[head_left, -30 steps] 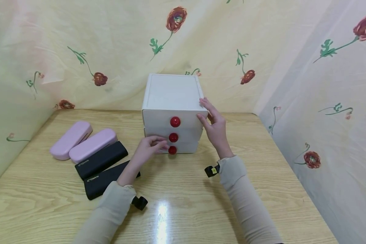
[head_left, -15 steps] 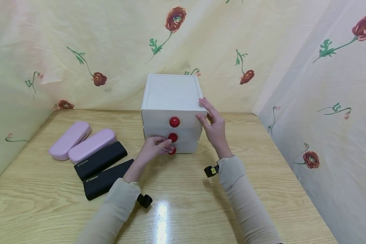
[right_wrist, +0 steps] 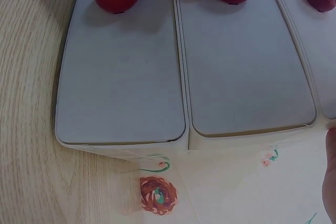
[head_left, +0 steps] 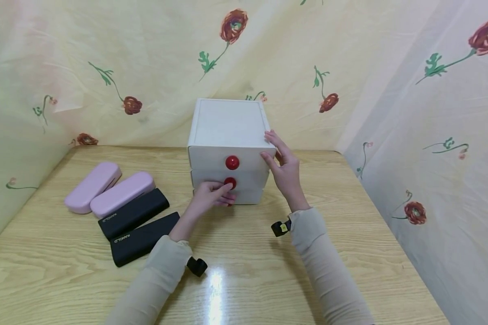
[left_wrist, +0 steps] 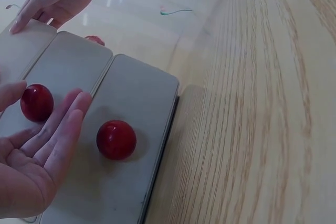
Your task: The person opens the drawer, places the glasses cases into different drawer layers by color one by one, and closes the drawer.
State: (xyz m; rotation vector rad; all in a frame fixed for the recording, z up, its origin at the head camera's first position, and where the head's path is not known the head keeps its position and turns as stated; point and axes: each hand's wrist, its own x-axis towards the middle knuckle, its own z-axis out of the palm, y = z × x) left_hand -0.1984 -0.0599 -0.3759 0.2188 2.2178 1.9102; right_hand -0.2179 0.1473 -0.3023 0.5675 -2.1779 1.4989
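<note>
A white drawer cabinet (head_left: 232,123) with three stacked drawers stands at the back middle of the table, a round red knob on each drawer front. My left hand (head_left: 206,196) is at the middle knob (left_wrist: 37,103), pinching it with the thumb on one side; the other fingers extend beside it. In the head view this hand mostly covers the bottom knob (left_wrist: 116,139). Above it the top knob (head_left: 232,162) is untouched. My right hand (head_left: 286,174) rests against the cabinet's upper right front corner, thumb on the front face and fingertips at the top edge. All drawers look closed.
To the left lie two pink glasses cases (head_left: 93,187) and two black glasses cases (head_left: 134,214), side by side at a slant on the wooden table (head_left: 309,271). A flowered cloth (head_left: 166,67) hangs behind and at both sides.
My left hand has moved right and slightly up, from beside the lower knobs onto the middle knob. The right hand stays at the cabinet's corner.
</note>
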